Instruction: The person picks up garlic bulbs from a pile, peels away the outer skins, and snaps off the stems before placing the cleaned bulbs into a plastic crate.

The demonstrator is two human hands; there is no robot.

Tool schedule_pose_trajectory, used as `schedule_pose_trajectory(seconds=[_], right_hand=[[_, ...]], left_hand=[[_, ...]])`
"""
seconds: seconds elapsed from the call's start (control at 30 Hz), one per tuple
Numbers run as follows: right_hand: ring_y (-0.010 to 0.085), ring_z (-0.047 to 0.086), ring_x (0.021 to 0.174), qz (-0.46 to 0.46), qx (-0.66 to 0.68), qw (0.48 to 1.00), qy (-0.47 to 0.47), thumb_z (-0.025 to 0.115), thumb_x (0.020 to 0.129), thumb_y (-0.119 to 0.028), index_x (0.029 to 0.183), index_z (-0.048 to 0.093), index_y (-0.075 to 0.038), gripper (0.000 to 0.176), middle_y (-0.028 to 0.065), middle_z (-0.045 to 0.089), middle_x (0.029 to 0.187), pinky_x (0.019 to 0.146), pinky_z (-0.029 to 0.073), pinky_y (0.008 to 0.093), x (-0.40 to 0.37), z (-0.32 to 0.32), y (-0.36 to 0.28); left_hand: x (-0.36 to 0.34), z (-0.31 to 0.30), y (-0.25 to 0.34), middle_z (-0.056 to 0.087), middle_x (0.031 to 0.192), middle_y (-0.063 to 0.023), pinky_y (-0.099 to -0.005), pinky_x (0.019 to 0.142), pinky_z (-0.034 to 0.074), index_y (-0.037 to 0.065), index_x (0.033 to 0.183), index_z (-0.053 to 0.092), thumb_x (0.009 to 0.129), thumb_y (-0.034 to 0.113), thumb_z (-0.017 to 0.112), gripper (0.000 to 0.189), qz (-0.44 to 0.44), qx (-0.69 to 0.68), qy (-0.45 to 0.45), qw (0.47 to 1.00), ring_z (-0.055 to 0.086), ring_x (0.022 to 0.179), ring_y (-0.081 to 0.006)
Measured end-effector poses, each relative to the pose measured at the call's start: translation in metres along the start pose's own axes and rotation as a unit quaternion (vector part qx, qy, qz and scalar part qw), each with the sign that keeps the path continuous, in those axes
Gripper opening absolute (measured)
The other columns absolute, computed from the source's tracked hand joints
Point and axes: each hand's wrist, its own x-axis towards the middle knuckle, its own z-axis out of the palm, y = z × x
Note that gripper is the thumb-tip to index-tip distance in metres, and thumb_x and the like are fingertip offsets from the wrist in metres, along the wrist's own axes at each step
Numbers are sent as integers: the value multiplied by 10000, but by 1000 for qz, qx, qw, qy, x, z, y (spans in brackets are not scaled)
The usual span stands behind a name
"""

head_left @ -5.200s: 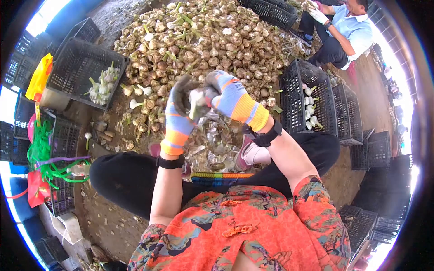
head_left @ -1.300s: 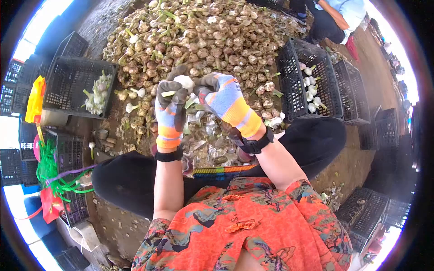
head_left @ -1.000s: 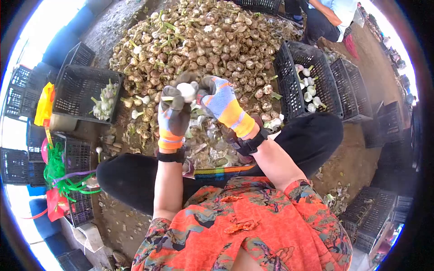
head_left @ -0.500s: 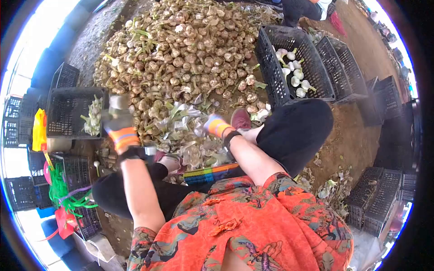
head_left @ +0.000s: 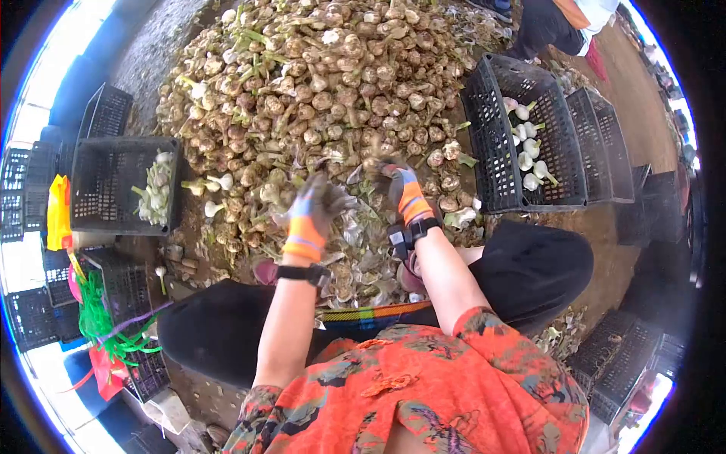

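My left hand [head_left: 318, 206], in a grey and orange glove, hovers over the near edge of a heap of garlic bulbs [head_left: 333, 98]. Motion smears its fingers, and pale papery skin shows beside them. To its right, my right hand [head_left: 402, 185] wears the same kind of glove. Its fingers are curled at a blurred brownish garlic bulb [head_left: 372, 157] at the front of the heap. Loose peelings [head_left: 355, 261] lie below both hands, between my feet. Cleaner white bulbs [head_left: 221, 181] rest at the heap's left edge.
A black crate [head_left: 125, 227] on the left holds several trimmed garlic bulbs. Another black crate [head_left: 522, 200] on the right holds white bulbs with short stems. More crates [head_left: 609, 356] stand at right. Green netting [head_left: 97, 310] hangs at left. Another person's leg [head_left: 548, 30] shows top right.
My left hand has swung right, from beside the left crate to the heap's front. My right hand has moved right and slightly up. The view has shifted a little.
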Motion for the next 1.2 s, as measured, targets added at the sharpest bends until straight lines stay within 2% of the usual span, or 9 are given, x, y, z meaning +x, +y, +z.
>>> schedule_pose_trajectory(seconds=[0.13,0.27,0.33,0.47,0.6,0.63,0.93,1.0,1.2], right_hand=[[178,609,821,-8,15,992,-125,622,739,10,1037,566,8,304,90,630,937,761,499,290,-65,91,-53],[193,611,865,-94,-78,971,-203,621,749,2,1049,567,30,306,129,623,989,794,501,302,-86,103,-77],[203,613,866,-81,90,961,-250,607,767,-2,1071,546,41,313,145,612,1009,796,506,308,-91,108,-83],[190,613,837,-34,86,982,-163,574,793,12,1023,528,21,235,133,600,1000,745,525,280,-112,136,-89],[161,614,809,-257,-116,928,-244,605,783,1,974,540,-4,202,84,621,923,744,525,271,-134,141,-85],[144,614,804,-138,-12,964,-227,611,784,-17,968,549,-2,194,65,632,899,722,521,262,-142,144,-90],[150,580,829,-124,11,933,-336,591,822,-162,1041,552,-10,269,26,601,921,790,469,282,-166,134,-94],[121,573,856,-35,123,941,-313,597,808,-98,1023,576,-19,230,25,606,934,764,470,269,-161,133,-92],[149,579,868,34,101,938,-329,474,901,-210,1042,555,-46,231,45,608,964,756,470,285,-161,143,-95]], left_hand=[[-19,37,6,583,986,-64,-306,739,504,101,1185,472,853,237,577,374,17,-28,-117,993,584,867,-185],[-53,54,27,561,1056,-73,-305,783,498,49,1239,417,843,68,565,424,186,15,-139,973,572,896,-168],[-60,52,28,550,1082,-71,-298,792,489,25,1216,434,792,-47,561,448,323,127,-138,927,559,923,-155],[-79,54,30,541,1110,-79,-286,804,477,-5,1186,451,721,-138,554,495,439,312,-108,836,547,958,-151],[-107,61,40,548,1117,-84,-276,827,472,1,1150,473,648,-162,586,541,399,211,-151,880,544,999,-161],[-111,62,42,553,1105,-87,-274,820,477,-1,1149,473,650,-164,586,536,419,230,-147,866,546,993,-162],[-114,47,53,552,1094,-91,-275,842,453,-19,1149,478,648,-61,700,550,427,235,-119,865,546,952,-148],[-119,49,55,538,1113,-93,-278,849,450,-22,1159,459,621,-38,737,606,494,292,-123,810,542,961,-152],[-126,58,52,534,1075,-70,-294,884,409,5,1158,466,514,78,824,741,479,307,-101,816,498,1015,-154]])
